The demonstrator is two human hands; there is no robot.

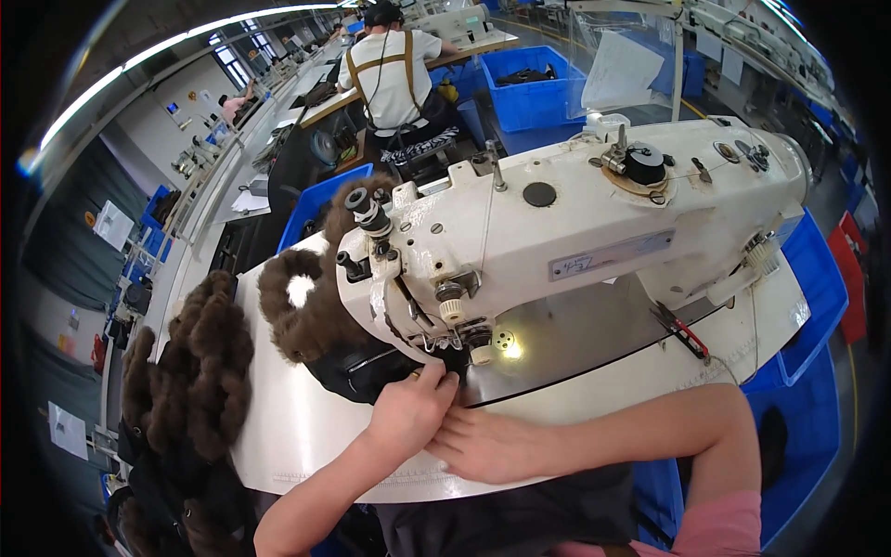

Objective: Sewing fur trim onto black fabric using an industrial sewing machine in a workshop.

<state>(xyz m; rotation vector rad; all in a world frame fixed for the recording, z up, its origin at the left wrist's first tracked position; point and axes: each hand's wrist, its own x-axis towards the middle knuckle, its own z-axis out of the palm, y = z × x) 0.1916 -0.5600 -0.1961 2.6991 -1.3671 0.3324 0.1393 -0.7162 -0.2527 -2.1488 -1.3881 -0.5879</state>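
Your left grip [413,408] bunches its fingers at the edge of the black cloth [345,379], near the needle area; whether it pinches, you cannot tell. Your right grip [487,447] lies against it, fingertips hidden. Far left, a dark curtain [70,241] hangs; brown fur pieces [209,362] lie beside your white desk [325,441]. The cloth and its brown fur rest left of the needle. Beyond, a person [390,79] sits back-turned. Your white sewing machine [557,209] spans the desk, red-handled snips [689,338] lie right, and a blue bin [819,288] flanks the edge.
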